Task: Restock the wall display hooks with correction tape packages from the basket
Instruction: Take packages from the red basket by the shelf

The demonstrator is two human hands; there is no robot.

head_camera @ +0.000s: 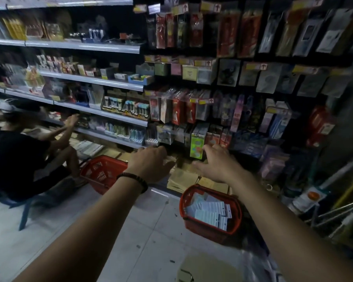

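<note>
While both hands reach forward to the lowest row of the wall display (pixel 212 119), the correction tape packages (pixel 209 210) lie below and behind them, heaped in the red basket (pixel 206 231) on the floor (pixel 130 231) at the foot of the display, right under the right forearm. The right hand (pixel 216 161) shows a spread grip, fingers fanned and thumb out to the left, pinching nothing, just beside a green card pack (pixel 197 146) on the bottom row. The left hand (pixel 151 161) bends its fingers forward near the lowest shelf edge; the fingertips are hidden, so whether its grip holds anything cannot be told. The right hand is nearer the basket, so the next pick looks like a pull back and straight down on that side. The packages are flat white cards stacked loosely, overlapping toward the basket's right rim. Open room is the bare floor left of the basket; brown paper stacks (pixel 181 178) crowd its far rim, and a second red basket (pixel 104 169) beside a seated person (pixel 18 155) sits well apart to the left
</note>
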